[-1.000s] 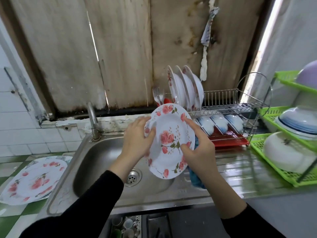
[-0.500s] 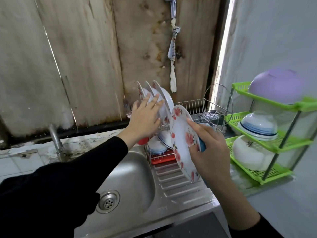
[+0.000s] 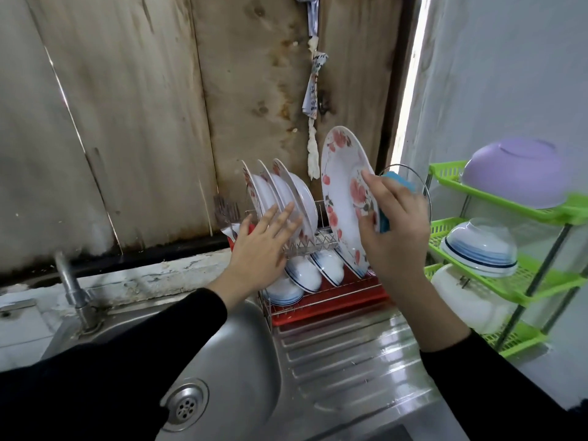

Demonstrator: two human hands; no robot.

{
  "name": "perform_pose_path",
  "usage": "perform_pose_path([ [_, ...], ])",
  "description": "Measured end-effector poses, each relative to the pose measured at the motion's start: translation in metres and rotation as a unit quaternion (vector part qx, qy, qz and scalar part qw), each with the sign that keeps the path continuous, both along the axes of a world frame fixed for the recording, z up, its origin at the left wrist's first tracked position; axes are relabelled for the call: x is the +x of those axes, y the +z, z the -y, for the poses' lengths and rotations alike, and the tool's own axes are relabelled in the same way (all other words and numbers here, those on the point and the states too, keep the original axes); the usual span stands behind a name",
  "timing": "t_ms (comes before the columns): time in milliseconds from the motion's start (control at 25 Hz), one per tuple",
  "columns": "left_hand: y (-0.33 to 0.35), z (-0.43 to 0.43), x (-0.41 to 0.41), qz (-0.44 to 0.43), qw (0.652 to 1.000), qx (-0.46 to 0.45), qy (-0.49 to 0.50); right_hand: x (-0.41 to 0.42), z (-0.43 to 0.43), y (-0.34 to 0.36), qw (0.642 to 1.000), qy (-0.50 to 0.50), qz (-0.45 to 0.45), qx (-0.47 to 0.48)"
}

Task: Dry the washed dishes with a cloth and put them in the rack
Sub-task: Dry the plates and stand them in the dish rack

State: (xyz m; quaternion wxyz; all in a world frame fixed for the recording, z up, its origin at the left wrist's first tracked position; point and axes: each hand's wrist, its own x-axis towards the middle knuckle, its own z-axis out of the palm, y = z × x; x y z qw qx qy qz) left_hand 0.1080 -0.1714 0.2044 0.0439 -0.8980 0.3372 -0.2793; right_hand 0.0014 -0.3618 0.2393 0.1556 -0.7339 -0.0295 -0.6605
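Observation:
My right hand (image 3: 394,230) grips a white plate with red roses (image 3: 342,186) by its edge, together with a blue cloth (image 3: 399,181) tucked behind the plate. The plate stands nearly upright above the right part of the wire dish rack (image 3: 321,243). My left hand (image 3: 264,246) reaches out with straight fingers and touches the three plates (image 3: 280,192) that stand in the rack's upper tier. Blue-rimmed bowls (image 3: 305,272) sit tilted in the lower tier over a red drip tray (image 3: 331,305).
The steel sink (image 3: 229,361) and its ribbed drainboard (image 3: 350,361) lie below my arms, with the tap (image 3: 74,291) at the left. Forks (image 3: 227,214) stand at the rack's left end. A green shelf unit (image 3: 509,281) on the right holds bowls and a purple basin (image 3: 512,170).
My right hand has lifted the rose plate higher and further over the rack. My left hand has dropped slightly along the racked plates.

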Motion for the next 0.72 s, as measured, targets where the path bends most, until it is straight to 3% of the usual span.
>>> perform_pose_path([
  [280, -0.021, -0.004, 0.021, 0.077, 0.996, -0.003, -0.052, 0.069, 0.019, -0.012, 0.999, 0.027, 0.007, 0.017],
  [720, -0.035, -0.006, 0.032, 0.100, 0.993, 0.025, -0.063, 0.137, 0.025, -0.063, 0.999, 0.030, -0.038, -0.008],
])
